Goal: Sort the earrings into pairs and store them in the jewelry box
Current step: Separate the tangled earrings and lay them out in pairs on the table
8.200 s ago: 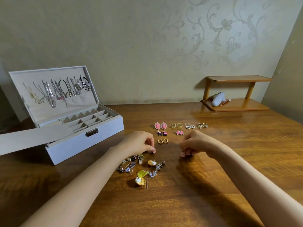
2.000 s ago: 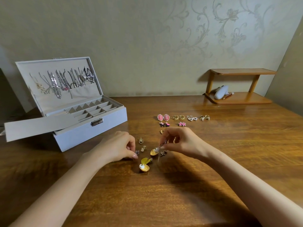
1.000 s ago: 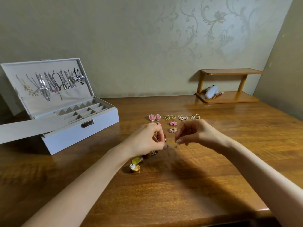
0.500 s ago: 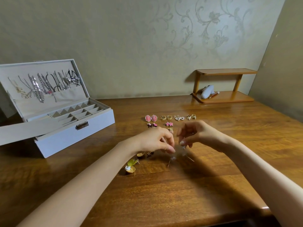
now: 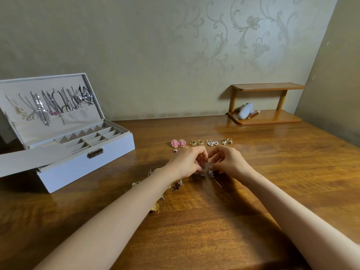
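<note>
Two small pale earrings sit at the middle of the wooden counter (image 5: 253, 191), just at its surface, each held in one hand. The right hand (image 5: 228, 162) has its grip pinched on a flower-shaped earring (image 5: 210, 171). The left hand (image 5: 189, 162) has its grip pinched on the matching earring (image 5: 202, 174), and the fingertips of the two hands nearly meet.

Just beyond the hands lies a row of sorted pairs: pink oval earrings (image 5: 178, 143), gold knot earrings (image 5: 196, 142), pearl heart earrings (image 5: 212, 143) and a gold-and-white pair (image 5: 227, 141). Loose unsorted earrings (image 5: 176, 187) lie scattered beside the left forearm, among them a gold shell-shaped earring (image 5: 154, 207).

The jewelry box (image 5: 85, 164), pale grey with a metal clasp (image 5: 95, 152), stands open at the left of the counter, well apart from the hands. Its tray is divided into small compartments, and necklaces (image 5: 48, 104) hang inside its raised lid.

At the far right, against patterned wallpaper, a small wooden shelf (image 5: 265, 118) holds a white object (image 5: 246, 114).
</note>
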### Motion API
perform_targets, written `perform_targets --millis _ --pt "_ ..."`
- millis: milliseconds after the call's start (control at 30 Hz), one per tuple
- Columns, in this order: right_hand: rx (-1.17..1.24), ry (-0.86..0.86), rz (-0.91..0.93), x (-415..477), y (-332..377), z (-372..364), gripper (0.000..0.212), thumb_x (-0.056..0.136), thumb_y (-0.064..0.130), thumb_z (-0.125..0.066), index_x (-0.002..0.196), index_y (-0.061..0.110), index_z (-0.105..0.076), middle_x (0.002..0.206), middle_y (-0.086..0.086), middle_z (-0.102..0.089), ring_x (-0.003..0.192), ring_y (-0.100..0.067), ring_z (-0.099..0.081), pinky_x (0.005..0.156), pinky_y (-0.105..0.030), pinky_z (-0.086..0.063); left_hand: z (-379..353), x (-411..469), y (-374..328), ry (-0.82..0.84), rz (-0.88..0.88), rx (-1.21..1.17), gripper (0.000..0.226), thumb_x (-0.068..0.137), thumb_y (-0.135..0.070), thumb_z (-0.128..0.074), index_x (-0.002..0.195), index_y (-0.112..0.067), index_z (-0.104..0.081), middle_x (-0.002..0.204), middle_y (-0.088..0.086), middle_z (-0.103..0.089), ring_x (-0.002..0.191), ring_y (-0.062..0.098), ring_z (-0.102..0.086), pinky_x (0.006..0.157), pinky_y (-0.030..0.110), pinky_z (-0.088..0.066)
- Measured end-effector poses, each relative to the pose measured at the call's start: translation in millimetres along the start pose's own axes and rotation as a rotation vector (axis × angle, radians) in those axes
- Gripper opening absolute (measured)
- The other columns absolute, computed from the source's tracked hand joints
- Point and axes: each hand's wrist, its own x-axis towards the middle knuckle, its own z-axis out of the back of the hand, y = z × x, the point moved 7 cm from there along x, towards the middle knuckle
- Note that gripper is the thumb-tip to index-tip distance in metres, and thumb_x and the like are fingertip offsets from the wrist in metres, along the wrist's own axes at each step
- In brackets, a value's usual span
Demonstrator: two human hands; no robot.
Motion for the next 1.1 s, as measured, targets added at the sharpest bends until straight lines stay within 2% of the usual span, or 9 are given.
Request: perform_targets --millis 67,233,400,500,567,700,800,933,1100 --pt "0.018 -0.021 -0.012 2 -1 -1 0.026 0.072 -0.006 -0.068 0.089 0.013 -0.063 0.080 -0.009 -0.069 0.070 -0.016 -0.064 0.055 -0.020 -0.051 -1 3 1 -0.012 -0.002 0.006 0.023 0.079 -0.003 -0.069 0.093 -0.019 -0.060 0.092 -0.001 -0.070 0.082 0.015 -0.064 0.078 0.036 -0.053" --pt "0.012 -0.090 -0.018 4 -3 -1 0.022 0.073 -0.002 -0.071 0.090 0.010 -0.066 0.080 -0.007 -0.069 0.071 -0.016 -0.064 0.060 -0.026 -0.054 -3 3 4 -0.051 0.003 0.005 0.023 0.079 -0.004 -0.068 0.098 -0.014 -0.061 0.100 0.002 -0.068 0.087 0.017 -0.063 0.077 0.031 -0.051" --pt "0.038 -0.085 -0.014 3 -3 -1 0.023 0.076 -0.003 -0.070 0.096 0.006 -0.065 0.081 -0.007 -0.068 0.073 -0.017 -0.066 0.058 -0.025 -0.057 -2 1 1 -0.074 -0.012 0.060 0.019 0.081 -0.003 -0.065 0.096 -0.013 -0.059 0.106 0.002 -0.061 0.095 0.020 -0.059 0.082 0.038 -0.050" --pt "0.059 -0.078 -0.001 0 0 3 0.025 0.076 -0.005 -0.069 0.098 0.007 -0.065 0.085 -0.010 -0.070 0.077 -0.021 -0.068 0.059 -0.026 -0.058 5 -2 -4 -0.110 -0.003 0.125 0.018 0.082 -0.013 -0.067 0.094 -0.016 -0.055 0.109 -0.001 -0.055 0.101 0.018 -0.054 0.081 0.031 -0.044" --pt "0.032 -0.072 0.018 -2 2 7 0.028 0.075 -0.007 -0.068 0.096 0.010 -0.064 0.085 -0.008 -0.069 0.074 -0.018 -0.067 0.056 -0.022 -0.055 10 -5 -7 -0.118 0.005 0.224 0.018 0.081 -0.024 -0.068 0.094 -0.018 -0.057 0.110 -0.001 -0.052 0.109 0.017 -0.046 0.090 0.031 -0.036" --pt "-0.099 0.007 0.020 -5 0 9 0.038 0.068 -0.012 -0.068 0.092 0.017 -0.064 0.082 -0.003 -0.065 0.071 -0.012 -0.060 0.063 -0.023 -0.052 5 -8 -8 0.022 0.047 0.406 0.030 0.078 -0.039 -0.069 0.101 -0.021 -0.063 0.118 0.002 -0.050 0.121 0.022 -0.036 0.107 0.039 -0.024" --pt "-0.118 0.075 0.017 -8 0 4 0.044 0.067 -0.016 -0.067 0.097 0.016 -0.061 0.084 -0.003 -0.064 0.076 -0.014 -0.061 0.067 -0.025 -0.053 0 -9 -6 0.069 0.072 0.443 0.040 0.077 -0.041 -0.070 0.112 -0.022 -0.061 0.123 0.004 -0.049 0.122 0.024 -0.036 0.108 0.041 -0.024" --pt "-0.127 0.093 0.050 -12 5 -3 0.050 0.064 -0.012 -0.073 0.105 0.014 -0.059 0.088 0.001 -0.063 0.071 -0.008 -0.058 0.063 -0.019 -0.051 -1 -7 -6 0.067 0.092 0.426 0.054 0.077 -0.045 -0.069 0.123 -0.021 -0.056 0.125 0.005 -0.048 0.123 0.025 -0.037 0.105 0.040 -0.027" --pt "-0.143 0.096 0.056 -14 7 -5 0.053 0.064 -0.008 -0.077 0.109 0.013 -0.058 0.094 -0.002 -0.063 0.073 -0.009 -0.059 0.065 -0.020 -0.051 -2 -8 -5 0.078 0.105 0.419 0.062 0.076 -0.048 -0.068 0.128 -0.019 -0.051 0.127 0.005 -0.047 0.124 0.024 -0.036 0.105 0.039 -0.028"
